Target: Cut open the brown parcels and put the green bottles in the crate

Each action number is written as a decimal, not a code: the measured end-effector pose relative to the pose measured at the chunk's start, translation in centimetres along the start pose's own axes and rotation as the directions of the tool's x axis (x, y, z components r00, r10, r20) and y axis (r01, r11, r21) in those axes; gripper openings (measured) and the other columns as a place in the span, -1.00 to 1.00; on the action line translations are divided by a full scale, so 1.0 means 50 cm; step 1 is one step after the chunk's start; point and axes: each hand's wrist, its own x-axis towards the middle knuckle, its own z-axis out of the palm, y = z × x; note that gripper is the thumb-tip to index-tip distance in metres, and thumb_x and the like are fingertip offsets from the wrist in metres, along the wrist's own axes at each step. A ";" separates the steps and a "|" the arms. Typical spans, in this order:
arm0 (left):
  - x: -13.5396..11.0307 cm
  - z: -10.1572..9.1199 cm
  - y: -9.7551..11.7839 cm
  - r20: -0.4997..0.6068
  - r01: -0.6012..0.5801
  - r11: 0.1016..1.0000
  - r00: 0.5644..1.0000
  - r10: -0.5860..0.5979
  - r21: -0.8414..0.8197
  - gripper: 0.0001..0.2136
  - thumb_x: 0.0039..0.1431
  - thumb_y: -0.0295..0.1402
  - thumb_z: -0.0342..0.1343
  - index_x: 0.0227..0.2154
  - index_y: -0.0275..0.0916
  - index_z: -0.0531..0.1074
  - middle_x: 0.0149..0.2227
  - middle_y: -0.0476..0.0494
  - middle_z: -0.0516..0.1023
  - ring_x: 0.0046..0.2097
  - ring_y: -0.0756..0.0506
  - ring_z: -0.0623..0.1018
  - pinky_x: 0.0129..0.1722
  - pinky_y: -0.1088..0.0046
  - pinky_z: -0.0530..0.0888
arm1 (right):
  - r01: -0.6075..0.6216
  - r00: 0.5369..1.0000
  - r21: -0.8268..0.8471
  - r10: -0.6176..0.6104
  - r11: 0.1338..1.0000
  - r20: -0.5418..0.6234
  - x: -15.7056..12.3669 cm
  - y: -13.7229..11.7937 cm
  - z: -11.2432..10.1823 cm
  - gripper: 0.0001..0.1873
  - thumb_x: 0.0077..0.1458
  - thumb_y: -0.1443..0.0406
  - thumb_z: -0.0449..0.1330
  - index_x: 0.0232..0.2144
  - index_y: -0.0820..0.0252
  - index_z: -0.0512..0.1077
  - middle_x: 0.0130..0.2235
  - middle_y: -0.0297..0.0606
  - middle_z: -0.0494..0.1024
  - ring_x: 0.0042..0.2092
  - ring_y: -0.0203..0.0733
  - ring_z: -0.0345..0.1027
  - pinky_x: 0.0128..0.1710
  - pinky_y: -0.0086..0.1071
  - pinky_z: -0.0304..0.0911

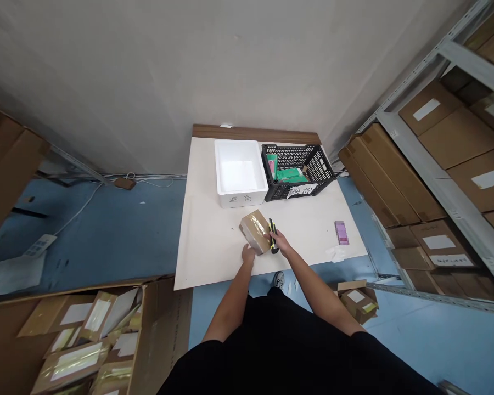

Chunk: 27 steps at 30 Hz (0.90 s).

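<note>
A brown, tape-sealed cardboard box (255, 226) is touched at its near left side by the left hand (248, 253), whose grip cannot be made out; at its right edge, a black-and-yellow cutter knife (274, 245) is held in the right hand (282, 243). Beyond, the way is blocked by a white foam bin (241, 198) and black plastic crate (276, 192). Bare white tabletop (201, 236) is left on both sides, its near edge close by.

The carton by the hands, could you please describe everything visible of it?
The carton looks like brown cardboard, boxy, shiny tape on top. It sits askew at the white table, near the white bin. The left hand touches its near end; the right hand, gripping a cutter, is at its right side.
</note>
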 end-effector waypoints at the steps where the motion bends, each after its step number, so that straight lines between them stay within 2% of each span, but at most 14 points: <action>1: 0.001 -0.013 0.001 -0.044 0.027 1.000 0.999 -0.027 0.002 -0.32 0.47 -0.05 -0.03 0.52 -0.25 0.11 0.38 -0.43 0.43 0.38 -0.38 0.46 0.34 0.01 0.43 | -0.018 1.000 0.000 0.018 1.000 0.021 -0.004 0.006 0.012 -0.66 0.21 -0.01 0.32 -0.20 0.09 0.44 -0.22 -0.18 0.73 -0.05 -0.02 0.64 -0.07 -0.28 0.48; 3: 0.006 -0.047 0.006 -0.170 0.016 0.999 0.985 -0.008 0.048 -0.31 0.49 -0.10 -0.08 0.55 -0.26 -0.01 0.51 -0.40 0.20 0.50 -0.35 0.26 0.43 0.06 0.33 | -0.028 0.999 -0.023 0.029 0.999 0.041 -0.008 0.018 0.028 -0.66 0.22 -0.01 0.30 -0.19 0.09 0.44 -0.22 -0.16 0.73 -0.04 -0.01 0.63 -0.08 -0.29 0.47; 5: 0.014 -0.086 0.019 -0.242 -0.117 0.977 0.957 0.158 0.177 -0.28 0.48 -0.09 -0.06 0.57 -0.24 -0.08 0.59 -0.31 -0.02 0.57 -0.29 0.07 0.49 0.13 0.23 | -0.002 0.999 -0.098 0.006 0.995 0.042 -0.003 0.023 0.033 -0.69 0.24 0.00 0.28 -0.19 0.09 0.45 -0.23 -0.20 0.72 -0.06 -0.04 0.62 -0.08 -0.31 0.46; 7: 0.026 -0.120 0.037 -0.112 -0.301 0.897 0.929 0.353 0.323 -0.12 0.36 0.00 0.13 0.58 -0.20 -0.13 0.61 -0.26 -0.17 0.59 -0.33 -0.06 0.50 0.10 0.19 | 0.031 0.999 -0.219 -0.023 0.975 0.038 0.013 0.016 0.034 -0.73 0.25 0.04 0.26 -0.19 0.08 0.46 -0.26 -0.28 0.70 -0.09 -0.06 0.59 -0.10 -0.32 0.45; 8: 0.033 -0.133 0.046 -0.021 -0.341 0.864 0.927 0.375 0.370 -0.01 0.27 0.03 0.24 0.58 -0.18 -0.16 0.62 -0.25 -0.20 0.60 -0.37 -0.09 0.49 0.06 0.19 | 0.045 0.999 -0.290 -0.037 0.956 0.033 0.023 0.008 0.035 -0.76 0.25 0.06 0.26 -0.18 0.07 0.47 -0.26 -0.30 0.69 -0.11 -0.05 0.58 -0.11 -0.32 0.45; 10: 0.047 -0.152 0.058 0.107 -0.345 0.835 0.937 0.332 0.429 0.12 0.15 0.04 0.35 0.59 -0.13 -0.21 0.62 -0.23 -0.24 0.59 -0.45 -0.12 0.45 0.00 0.26 | 0.078 0.997 -0.427 -0.077 0.901 0.019 0.047 -0.013 0.042 -0.80 0.25 0.11 0.26 -0.15 0.04 0.48 -0.24 -0.31 0.67 -0.11 -0.02 0.56 -0.11 -0.30 0.44; 12: 0.057 -0.160 0.062 0.156 -0.306 0.830 0.952 0.263 0.467 0.14 0.13 0.04 0.37 0.59 -0.07 -0.23 0.62 -0.20 -0.27 0.58 -0.50 -0.12 0.40 -0.04 0.32 | 0.123 0.990 -0.518 -0.139 0.847 0.008 0.069 -0.036 0.055 -0.75 0.23 0.19 0.29 -0.04 0.01 0.49 -0.19 -0.29 0.67 -0.08 0.02 0.55 -0.08 -0.29 0.41; 16: 0.065 -0.158 0.058 0.170 -0.266 0.835 0.963 0.209 0.481 0.11 0.14 0.06 0.35 0.58 0.02 -0.23 0.62 -0.14 -0.35 0.58 -0.53 -0.11 0.34 -0.08 0.37 | 0.196 0.977 -0.583 -0.210 0.789 0.044 0.097 -0.070 0.090 -0.47 0.17 0.34 0.33 0.18 -0.05 0.44 -0.16 -0.28 0.67 -0.06 0.08 0.54 -0.02 -0.27 0.35; 20: 0.065 -0.153 0.063 0.171 -0.241 0.836 0.969 0.179 0.492 0.10 0.15 0.07 0.33 0.58 0.07 -0.24 0.62 -0.08 -0.38 0.57 -0.57 -0.12 0.32 -0.13 0.38 | 0.218 0.974 -0.571 -0.216 0.791 0.072 0.104 -0.083 0.110 -0.41 0.15 0.39 0.37 0.20 -0.07 0.46 -0.14 -0.27 0.68 -0.03 0.11 0.53 0.02 -0.25 0.32; 23: 0.062 -0.153 0.071 0.182 -0.230 0.836 0.970 0.159 0.498 0.10 0.16 0.04 0.33 0.58 0.07 -0.26 0.62 -0.07 -0.40 0.57 -0.58 -0.12 0.33 -0.14 0.37 | 0.219 0.975 -0.566 -0.208 0.795 0.085 0.101 -0.088 0.116 -0.42 0.17 0.35 0.39 0.21 -0.10 0.46 -0.06 -0.27 0.69 0.01 0.11 0.52 0.07 -0.23 0.31; 25: 0.059 -0.155 0.077 0.187 -0.223 0.835 0.971 0.147 0.503 0.10 0.18 0.03 0.32 0.58 0.09 -0.30 0.62 -0.04 -0.43 0.57 -0.57 -0.12 0.33 -0.13 0.38 | 0.224 0.974 -0.623 -0.192 0.749 0.119 0.096 -0.095 0.117 -0.43 0.23 0.30 0.36 0.26 -0.09 0.43 0.00 -0.25 0.68 0.05 0.11 0.51 0.10 -0.22 0.31; 27: 0.055 -0.157 0.084 0.192 -0.205 0.828 0.974 0.121 0.522 0.11 0.19 0.04 0.31 0.58 0.13 -0.36 0.61 0.02 -0.49 0.58 -0.54 -0.13 0.33 -0.10 0.38 | 0.246 0.969 -0.732 -0.168 0.635 0.180 0.090 -0.103 0.118 -0.42 0.33 0.24 0.26 0.35 -0.07 0.34 0.09 -0.21 0.66 0.08 0.10 0.51 0.10 -0.21 0.32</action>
